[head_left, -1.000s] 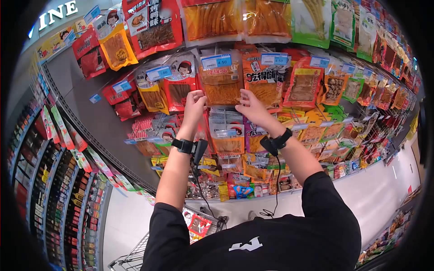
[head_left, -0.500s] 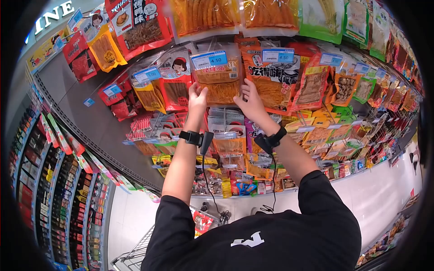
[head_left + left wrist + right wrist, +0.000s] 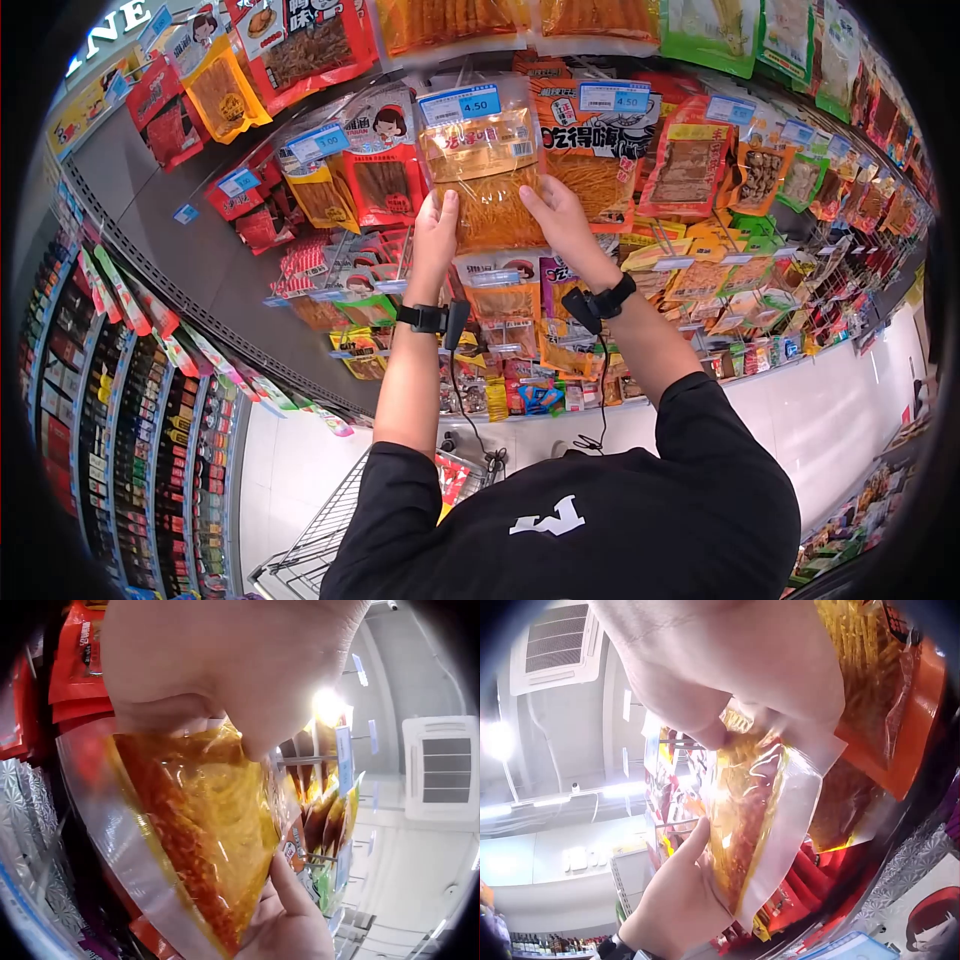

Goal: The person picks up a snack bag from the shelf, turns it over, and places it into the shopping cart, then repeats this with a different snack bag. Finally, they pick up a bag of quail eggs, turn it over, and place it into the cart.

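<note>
Orange strands (image 3: 495,215) are contained in a clear, rectangular plastic packet (image 3: 484,165), gripped by the half-closed left hand (image 3: 434,240) at eight o'clock and half-closed right hand (image 3: 565,228) at four, blue-and-white price tag (image 3: 460,104) at twelve.

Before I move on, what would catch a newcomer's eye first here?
First, the clear packet of golden strips, upper centre in the head view, its lower sides held by the left grip and right grip. Then the blue 4.50 price tag before its top, and the big red bag at upper left.
</note>
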`<move>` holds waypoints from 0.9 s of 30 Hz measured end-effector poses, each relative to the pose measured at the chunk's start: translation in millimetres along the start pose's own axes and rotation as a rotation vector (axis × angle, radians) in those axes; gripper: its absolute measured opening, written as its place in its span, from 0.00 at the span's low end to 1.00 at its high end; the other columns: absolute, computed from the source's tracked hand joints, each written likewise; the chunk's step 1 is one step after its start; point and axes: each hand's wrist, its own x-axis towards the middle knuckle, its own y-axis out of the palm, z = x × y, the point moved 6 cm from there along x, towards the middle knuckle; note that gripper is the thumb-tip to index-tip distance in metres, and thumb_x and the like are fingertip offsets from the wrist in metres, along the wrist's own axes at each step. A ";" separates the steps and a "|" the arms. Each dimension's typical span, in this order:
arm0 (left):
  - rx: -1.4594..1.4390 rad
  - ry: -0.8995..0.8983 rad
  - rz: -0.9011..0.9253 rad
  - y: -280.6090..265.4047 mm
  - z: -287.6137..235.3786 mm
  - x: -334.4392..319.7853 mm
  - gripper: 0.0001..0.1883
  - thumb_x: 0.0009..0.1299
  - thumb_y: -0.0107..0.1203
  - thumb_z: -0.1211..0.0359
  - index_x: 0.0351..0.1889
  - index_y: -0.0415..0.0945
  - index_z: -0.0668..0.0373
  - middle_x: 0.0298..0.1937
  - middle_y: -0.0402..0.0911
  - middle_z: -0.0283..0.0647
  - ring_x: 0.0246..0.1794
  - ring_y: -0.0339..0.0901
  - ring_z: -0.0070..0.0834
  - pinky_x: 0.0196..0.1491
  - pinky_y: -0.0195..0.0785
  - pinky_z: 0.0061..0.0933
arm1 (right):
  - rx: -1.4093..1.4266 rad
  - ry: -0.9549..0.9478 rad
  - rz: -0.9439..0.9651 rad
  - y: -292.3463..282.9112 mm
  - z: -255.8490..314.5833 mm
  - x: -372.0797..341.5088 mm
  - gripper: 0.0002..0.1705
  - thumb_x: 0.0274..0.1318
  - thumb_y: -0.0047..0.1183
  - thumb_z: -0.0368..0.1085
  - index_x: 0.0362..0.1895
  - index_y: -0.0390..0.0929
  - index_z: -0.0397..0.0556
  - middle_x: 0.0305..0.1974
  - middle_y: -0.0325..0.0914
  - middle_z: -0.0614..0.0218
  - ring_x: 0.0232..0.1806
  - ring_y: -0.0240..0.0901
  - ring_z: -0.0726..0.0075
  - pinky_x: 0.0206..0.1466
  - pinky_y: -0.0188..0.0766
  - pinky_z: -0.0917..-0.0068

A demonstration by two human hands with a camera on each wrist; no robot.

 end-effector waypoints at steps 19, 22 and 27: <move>0.163 0.063 -0.153 -18.0 -65.7 -114.3 0.26 0.76 0.39 0.48 0.34 0.73 0.64 0.27 0.68 0.24 0.30 0.59 0.12 0.33 0.57 0.19 | 0.147 0.071 -0.059 38.8 40.6 -89.0 0.20 0.66 0.49 0.39 0.54 0.69 0.37 0.46 0.77 0.66 0.47 0.70 0.79 0.52 0.64 0.80; 0.139 -0.005 -0.174 -35.8 -48.6 -141.4 0.28 0.76 0.39 0.48 0.39 0.75 0.66 0.30 0.72 0.26 0.32 0.61 0.13 0.37 0.59 0.19 | 0.131 0.178 -0.009 48.7 27.0 -115.2 0.19 0.66 0.49 0.39 0.54 0.70 0.37 0.48 0.77 0.65 0.50 0.70 0.78 0.55 0.63 0.79; 0.022 -0.087 -0.268 -55.0 -31.2 -190.4 0.28 0.77 0.39 0.49 0.40 0.76 0.67 0.32 0.73 0.26 0.33 0.62 0.13 0.38 0.60 0.18 | 0.154 0.295 -0.024 69.6 4.7 -157.2 0.19 0.66 0.48 0.39 0.53 0.71 0.37 0.48 0.77 0.65 0.50 0.70 0.77 0.56 0.62 0.78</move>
